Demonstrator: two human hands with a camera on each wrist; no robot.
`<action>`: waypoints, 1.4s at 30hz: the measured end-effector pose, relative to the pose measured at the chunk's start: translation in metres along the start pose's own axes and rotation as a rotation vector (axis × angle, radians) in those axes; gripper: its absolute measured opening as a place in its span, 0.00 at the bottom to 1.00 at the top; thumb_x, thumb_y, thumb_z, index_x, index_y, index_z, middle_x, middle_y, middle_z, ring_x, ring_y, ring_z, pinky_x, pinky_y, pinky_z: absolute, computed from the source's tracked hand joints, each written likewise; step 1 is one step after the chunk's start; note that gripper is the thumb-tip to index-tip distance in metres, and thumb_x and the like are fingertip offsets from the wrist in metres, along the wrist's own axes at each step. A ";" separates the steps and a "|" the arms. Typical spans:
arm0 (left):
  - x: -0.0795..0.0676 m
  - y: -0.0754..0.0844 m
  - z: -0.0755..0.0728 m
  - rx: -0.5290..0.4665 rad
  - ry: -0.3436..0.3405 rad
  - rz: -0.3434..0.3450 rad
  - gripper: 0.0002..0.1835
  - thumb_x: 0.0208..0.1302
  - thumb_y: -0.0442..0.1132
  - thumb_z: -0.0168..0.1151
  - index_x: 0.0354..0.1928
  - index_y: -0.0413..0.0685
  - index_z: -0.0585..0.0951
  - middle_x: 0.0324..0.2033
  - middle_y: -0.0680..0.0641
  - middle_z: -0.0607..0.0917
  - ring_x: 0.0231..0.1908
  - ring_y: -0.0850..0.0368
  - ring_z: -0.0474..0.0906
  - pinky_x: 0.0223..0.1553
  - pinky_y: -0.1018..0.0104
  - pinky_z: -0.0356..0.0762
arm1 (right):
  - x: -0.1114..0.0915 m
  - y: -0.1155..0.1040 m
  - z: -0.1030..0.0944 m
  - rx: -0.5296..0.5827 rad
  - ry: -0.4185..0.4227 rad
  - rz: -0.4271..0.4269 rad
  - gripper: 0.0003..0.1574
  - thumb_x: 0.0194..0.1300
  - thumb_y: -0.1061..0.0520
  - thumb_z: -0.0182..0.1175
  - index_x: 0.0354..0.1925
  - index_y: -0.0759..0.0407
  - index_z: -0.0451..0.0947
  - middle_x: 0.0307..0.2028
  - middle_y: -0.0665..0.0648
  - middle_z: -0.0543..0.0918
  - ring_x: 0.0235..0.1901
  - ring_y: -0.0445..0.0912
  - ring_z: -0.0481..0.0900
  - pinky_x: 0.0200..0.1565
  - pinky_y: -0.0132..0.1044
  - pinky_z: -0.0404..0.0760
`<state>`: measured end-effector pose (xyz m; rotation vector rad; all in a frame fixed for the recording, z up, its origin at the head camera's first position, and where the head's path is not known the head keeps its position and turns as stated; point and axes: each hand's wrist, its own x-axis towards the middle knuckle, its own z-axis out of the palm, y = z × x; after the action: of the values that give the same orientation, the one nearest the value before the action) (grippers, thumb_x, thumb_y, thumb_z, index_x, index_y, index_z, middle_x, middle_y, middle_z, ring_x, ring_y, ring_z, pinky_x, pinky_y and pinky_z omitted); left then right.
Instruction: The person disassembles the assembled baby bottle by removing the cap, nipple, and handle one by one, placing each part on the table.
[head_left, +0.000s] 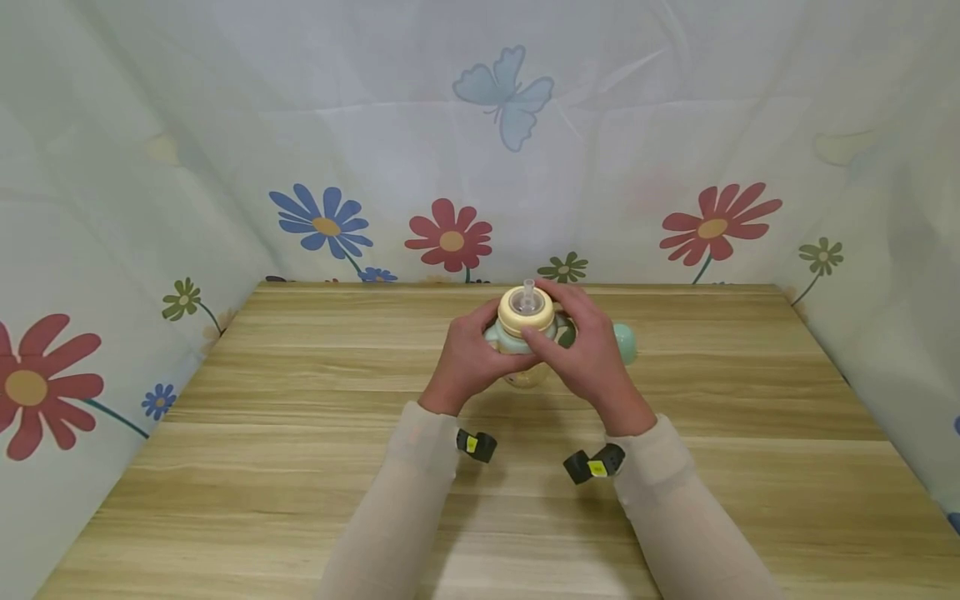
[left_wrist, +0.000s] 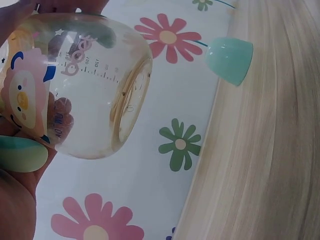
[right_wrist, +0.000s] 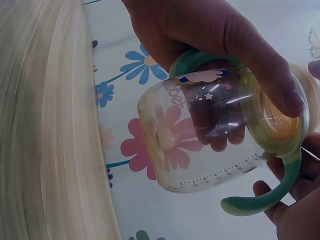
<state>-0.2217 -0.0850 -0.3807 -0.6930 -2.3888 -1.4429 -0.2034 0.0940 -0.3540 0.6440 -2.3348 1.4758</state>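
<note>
Both hands hold a clear baby bottle above the table. Its collar is cream, a clear straw spout sticks up from the top, and two mint-green handles curve from its neck. My left hand grips the left side by the neck and handle. From the other side, my right hand holds the neck, its thumb across the collar in the head view. The right wrist view shows right-hand fingers behind the clear body. In the left wrist view, the body carries an animal print and measuring marks.
A mint-green cap sits on the wooden table, to the right of the bottle and partly behind my right hand. A white curtain with printed flowers and a butterfly hangs along the table's back and sides.
</note>
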 end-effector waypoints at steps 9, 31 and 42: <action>-0.001 0.002 0.000 0.041 0.061 0.007 0.36 0.47 0.48 0.78 0.60 0.50 0.75 0.52 0.50 0.84 0.47 0.57 0.82 0.50 0.62 0.82 | 0.000 -0.006 0.003 -0.065 0.042 0.039 0.43 0.54 0.43 0.71 0.66 0.47 0.68 0.59 0.53 0.75 0.58 0.47 0.72 0.60 0.53 0.72; -0.002 -0.001 0.004 0.099 0.110 0.049 0.38 0.46 0.47 0.79 0.60 0.46 0.75 0.53 0.47 0.84 0.48 0.54 0.82 0.51 0.61 0.82 | 0.000 -0.004 0.011 -0.126 0.140 -0.008 0.44 0.50 0.41 0.74 0.61 0.53 0.70 0.55 0.55 0.76 0.56 0.47 0.73 0.56 0.50 0.75; -0.002 -0.001 0.003 0.075 0.088 0.035 0.38 0.46 0.47 0.78 0.61 0.48 0.75 0.53 0.48 0.83 0.48 0.55 0.82 0.50 0.62 0.82 | 0.001 -0.004 0.009 -0.108 0.118 0.000 0.41 0.52 0.41 0.73 0.61 0.51 0.71 0.54 0.53 0.77 0.55 0.47 0.74 0.56 0.50 0.74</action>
<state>-0.2206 -0.0835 -0.3841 -0.6360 -2.3391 -1.3347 -0.2020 0.0838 -0.3546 0.5143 -2.3052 1.3392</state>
